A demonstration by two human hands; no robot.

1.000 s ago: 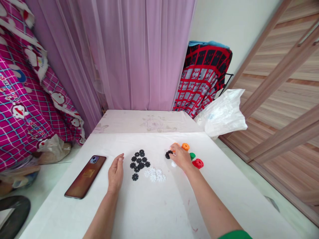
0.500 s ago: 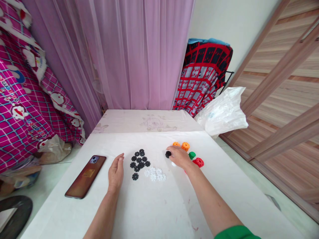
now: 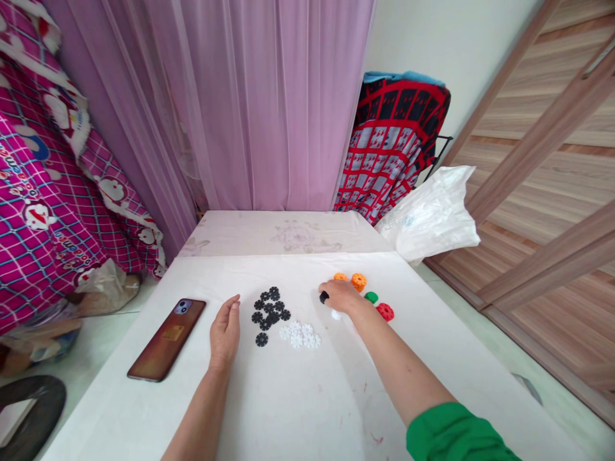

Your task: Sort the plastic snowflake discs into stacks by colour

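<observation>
My right hand has its fingers closed round black notched discs, which seem to be stacked. Orange discs, green discs and red discs lie just beyond and beside that hand; a white piece shows partly under it. Resting on its edge, my left hand holds nothing, fingers stretched out and thumb a little apart. To its right, several loose black discs form a spread cluster, with loose white flower-shaped discs in front of them.
A brown phone lies on the white-covered table, left of my left hand. Beyond the right table edge stands a white plastic bag. Purple curtains hang behind, and a wooden wardrobe is at the right.
My right hand stays at the black discs, with its forearm shifted slightly and more green sleeve showing. My left hand and the loose discs keep their places; the view moves slightly.
</observation>
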